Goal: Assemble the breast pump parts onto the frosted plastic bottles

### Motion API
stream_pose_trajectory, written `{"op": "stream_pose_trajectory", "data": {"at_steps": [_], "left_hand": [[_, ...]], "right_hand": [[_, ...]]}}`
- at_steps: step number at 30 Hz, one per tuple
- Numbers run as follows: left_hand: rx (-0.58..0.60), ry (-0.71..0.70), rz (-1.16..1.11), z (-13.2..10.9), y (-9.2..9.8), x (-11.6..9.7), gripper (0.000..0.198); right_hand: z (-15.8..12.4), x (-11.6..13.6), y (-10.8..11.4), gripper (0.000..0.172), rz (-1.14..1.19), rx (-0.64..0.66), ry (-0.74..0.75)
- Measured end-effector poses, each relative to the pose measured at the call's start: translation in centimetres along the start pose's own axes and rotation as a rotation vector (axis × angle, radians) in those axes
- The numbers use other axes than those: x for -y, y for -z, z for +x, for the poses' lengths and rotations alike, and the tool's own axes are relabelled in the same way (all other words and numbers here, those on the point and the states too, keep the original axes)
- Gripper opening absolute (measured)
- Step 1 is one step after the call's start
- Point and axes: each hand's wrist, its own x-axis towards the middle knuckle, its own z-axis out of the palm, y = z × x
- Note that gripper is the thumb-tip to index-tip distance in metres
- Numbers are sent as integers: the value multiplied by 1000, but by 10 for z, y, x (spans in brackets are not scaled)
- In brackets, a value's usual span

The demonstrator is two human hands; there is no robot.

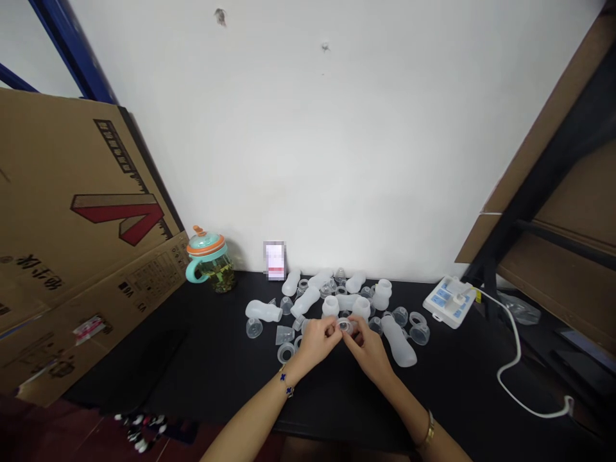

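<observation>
Both left hand [317, 340] and right hand [369, 350] pinch a clear ring [344, 325], a white bottle [263, 311] at its nine o'clock, a lidded mug [219, 269] at its ten.

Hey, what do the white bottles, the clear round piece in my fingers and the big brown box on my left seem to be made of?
White bottles: probably silicone or plastic, with a matte, milky surface. Clear round piece: likely plastic, see-through and faintly glossy, though too small to be sure. Brown box: cardboard, judging by its dull tan, printed sides.
</observation>
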Motion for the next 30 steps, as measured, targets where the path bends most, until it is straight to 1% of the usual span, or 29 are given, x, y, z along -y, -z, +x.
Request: {"op": "stream_pose_trajectory", "data": {"at_steps": [2,7,11,14,16,20,26,30], "left_hand": [[-6,2,0,0,0,0,31],[-13,8,-3,-2,0,-1,33],[26,6,50,-3,0,-3,38],[53,11,84,-3,-1,-4,40],[48,17,95,-3,-1,-5,36],[16,18,58,-4,0,-6,17],[41,-53,9,-5,0,-6,11],[36,-57,2,-5,-2,-4,10]], "right_hand": [[0,0,0,35,27,-8,-2],[0,-1,0,33,86,20,6],[1,-3,2,31,159,27,-5],[2,-5,2,29,152,12,1],[2,-6,1,28,121,-3,12],[2,-7,0,27,93,-2,15],[2,-8,0,23,99,0,17],[2,-10,-1,22,88,-1,5]]}}
